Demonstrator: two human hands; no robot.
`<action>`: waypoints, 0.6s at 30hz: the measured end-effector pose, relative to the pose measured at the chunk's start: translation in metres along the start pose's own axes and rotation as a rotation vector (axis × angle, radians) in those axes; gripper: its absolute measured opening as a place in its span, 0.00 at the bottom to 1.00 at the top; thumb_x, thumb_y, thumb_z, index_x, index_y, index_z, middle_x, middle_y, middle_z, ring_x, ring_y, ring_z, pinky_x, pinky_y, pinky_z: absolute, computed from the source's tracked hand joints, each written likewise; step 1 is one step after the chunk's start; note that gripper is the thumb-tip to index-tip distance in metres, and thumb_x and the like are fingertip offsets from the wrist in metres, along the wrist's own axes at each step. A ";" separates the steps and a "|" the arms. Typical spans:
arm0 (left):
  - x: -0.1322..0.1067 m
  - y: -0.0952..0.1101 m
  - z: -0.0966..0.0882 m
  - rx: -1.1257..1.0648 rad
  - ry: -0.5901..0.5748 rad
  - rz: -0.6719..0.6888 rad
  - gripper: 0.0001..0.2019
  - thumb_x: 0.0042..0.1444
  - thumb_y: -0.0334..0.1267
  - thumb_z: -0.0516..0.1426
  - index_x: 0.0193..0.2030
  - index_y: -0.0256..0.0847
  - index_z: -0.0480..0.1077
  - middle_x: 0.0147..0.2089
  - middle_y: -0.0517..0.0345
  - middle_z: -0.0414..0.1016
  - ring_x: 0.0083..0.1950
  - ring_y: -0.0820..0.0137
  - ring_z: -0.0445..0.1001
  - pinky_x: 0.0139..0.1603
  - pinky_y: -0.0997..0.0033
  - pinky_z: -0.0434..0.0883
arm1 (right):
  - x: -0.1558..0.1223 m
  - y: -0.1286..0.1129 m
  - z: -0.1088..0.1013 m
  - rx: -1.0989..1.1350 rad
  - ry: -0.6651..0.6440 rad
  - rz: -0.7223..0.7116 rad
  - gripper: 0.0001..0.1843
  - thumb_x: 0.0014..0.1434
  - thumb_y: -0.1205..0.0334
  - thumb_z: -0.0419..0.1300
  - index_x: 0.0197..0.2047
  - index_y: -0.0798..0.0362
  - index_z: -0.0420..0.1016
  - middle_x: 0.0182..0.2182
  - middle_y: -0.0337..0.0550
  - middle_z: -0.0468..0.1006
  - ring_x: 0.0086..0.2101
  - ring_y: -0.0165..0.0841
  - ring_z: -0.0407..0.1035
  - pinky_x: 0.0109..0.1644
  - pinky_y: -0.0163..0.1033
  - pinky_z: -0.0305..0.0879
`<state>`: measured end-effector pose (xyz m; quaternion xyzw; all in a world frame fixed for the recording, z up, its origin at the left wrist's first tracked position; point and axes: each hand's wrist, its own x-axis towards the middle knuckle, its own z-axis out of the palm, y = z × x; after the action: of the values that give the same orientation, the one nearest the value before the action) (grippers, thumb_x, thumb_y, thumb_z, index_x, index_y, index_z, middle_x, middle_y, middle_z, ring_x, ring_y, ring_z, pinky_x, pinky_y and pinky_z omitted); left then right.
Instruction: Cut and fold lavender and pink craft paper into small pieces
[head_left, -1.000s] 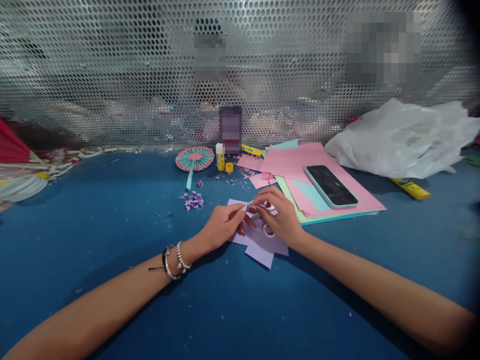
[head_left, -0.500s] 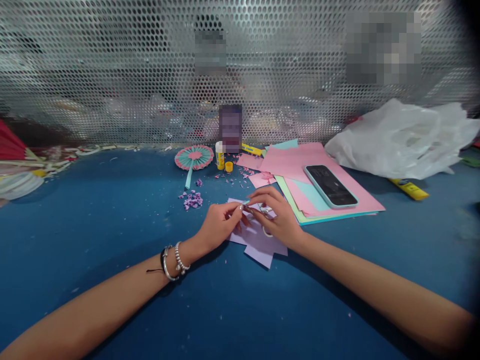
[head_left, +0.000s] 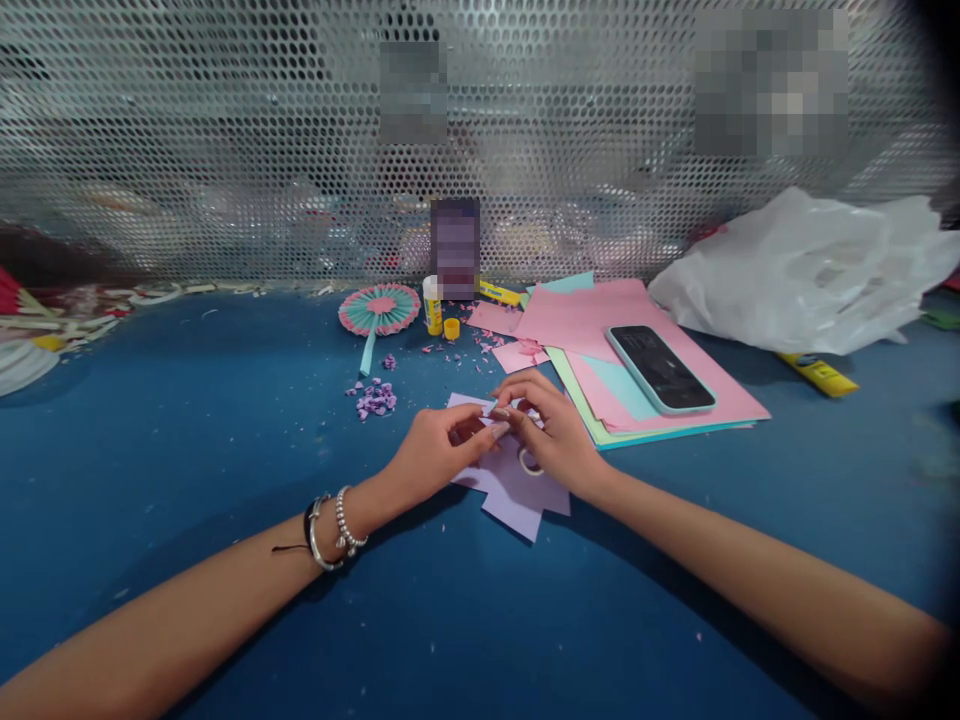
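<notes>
My left hand (head_left: 427, 452) and my right hand (head_left: 551, 430) meet fingertip to fingertip above sheets of purple paper (head_left: 514, 500). Both are closed in a pinch around something tiny, which the fingers mostly hide; I cannot make out what it is. On the purple paper, partly under my right hand, lies a white ring (head_left: 531, 461) that looks like a handle loop. A small heap of crumpled purple paper bits (head_left: 376, 399) rests left of the paper.
Behind the heap lie a teal and pink paper fan (head_left: 379, 311), a glue stick (head_left: 433, 308) and its yellow cap (head_left: 451, 329). Coloured paper sheets (head_left: 720, 400) bear a phone (head_left: 660, 369) on the right. A white plastic bag (head_left: 810, 280) sits against the perforated metal panel (head_left: 300, 130).
My left thumb has shifted right, towards my right fingertips, and the pinch has tightened. The whole view has shifted slightly. The things on the table stay in place.
</notes>
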<state>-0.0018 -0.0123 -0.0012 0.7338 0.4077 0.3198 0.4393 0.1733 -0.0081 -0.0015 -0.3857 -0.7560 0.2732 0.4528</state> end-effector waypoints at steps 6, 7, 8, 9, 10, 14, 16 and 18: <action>0.002 0.000 -0.001 0.027 0.023 0.032 0.14 0.59 0.44 0.52 0.34 0.37 0.74 0.27 0.59 0.76 0.25 0.77 0.71 0.28 0.80 0.66 | 0.000 -0.001 0.001 0.013 -0.040 0.026 0.05 0.60 0.63 0.53 0.33 0.51 0.68 0.37 0.42 0.67 0.38 0.31 0.65 0.36 0.37 0.64; 0.001 0.000 -0.001 0.034 0.029 0.038 0.14 0.59 0.43 0.52 0.32 0.37 0.74 0.26 0.59 0.76 0.26 0.77 0.71 0.28 0.80 0.66 | 0.000 -0.001 0.001 0.019 -0.046 0.027 0.04 0.60 0.63 0.53 0.34 0.51 0.68 0.37 0.42 0.67 0.38 0.31 0.65 0.37 0.37 0.64; 0.001 0.000 -0.001 0.037 0.034 0.042 0.14 0.60 0.43 0.52 0.32 0.37 0.74 0.26 0.60 0.76 0.26 0.77 0.70 0.29 0.80 0.66 | -0.001 -0.001 0.001 0.026 -0.052 0.027 0.04 0.60 0.62 0.54 0.34 0.51 0.68 0.37 0.42 0.67 0.38 0.31 0.65 0.37 0.38 0.64; 0.001 -0.001 -0.001 0.036 0.038 0.044 0.15 0.60 0.43 0.51 0.31 0.37 0.74 0.26 0.60 0.75 0.26 0.77 0.70 0.29 0.80 0.66 | -0.001 -0.001 0.000 0.037 -0.060 0.025 0.04 0.60 0.61 0.54 0.34 0.51 0.68 0.37 0.42 0.67 0.39 0.32 0.65 0.38 0.39 0.64; 0.000 -0.001 -0.001 0.034 0.039 0.048 0.15 0.60 0.42 0.51 0.31 0.37 0.74 0.25 0.60 0.75 0.26 0.77 0.70 0.29 0.80 0.66 | -0.001 -0.001 -0.001 0.055 -0.070 0.019 0.05 0.60 0.61 0.53 0.35 0.51 0.68 0.38 0.43 0.67 0.39 0.32 0.65 0.40 0.40 0.64; -0.003 0.000 -0.001 0.013 0.037 0.091 0.15 0.61 0.42 0.50 0.33 0.37 0.75 0.25 0.59 0.76 0.26 0.77 0.71 0.30 0.79 0.67 | -0.004 0.000 -0.003 0.186 -0.080 -0.022 0.09 0.63 0.62 0.46 0.39 0.50 0.67 0.39 0.44 0.67 0.41 0.33 0.64 0.45 0.44 0.61; -0.004 0.001 -0.001 -0.004 0.028 0.120 0.14 0.60 0.42 0.52 0.34 0.37 0.75 0.25 0.59 0.76 0.25 0.77 0.71 0.29 0.79 0.68 | -0.005 0.001 -0.002 0.247 -0.015 -0.048 0.09 0.62 0.62 0.45 0.39 0.50 0.65 0.38 0.43 0.68 0.40 0.33 0.64 0.43 0.44 0.61; -0.005 0.002 -0.001 -0.009 0.029 0.147 0.13 0.59 0.41 0.53 0.35 0.37 0.75 0.25 0.59 0.76 0.24 0.77 0.72 0.28 0.80 0.68 | -0.007 0.002 -0.002 0.279 0.084 -0.092 0.08 0.62 0.63 0.46 0.38 0.50 0.65 0.35 0.42 0.68 0.37 0.32 0.64 0.40 0.42 0.61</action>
<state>-0.0048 -0.0165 0.0002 0.7551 0.3578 0.3635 0.4120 0.1776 -0.0126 -0.0056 -0.2951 -0.7079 0.3381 0.5454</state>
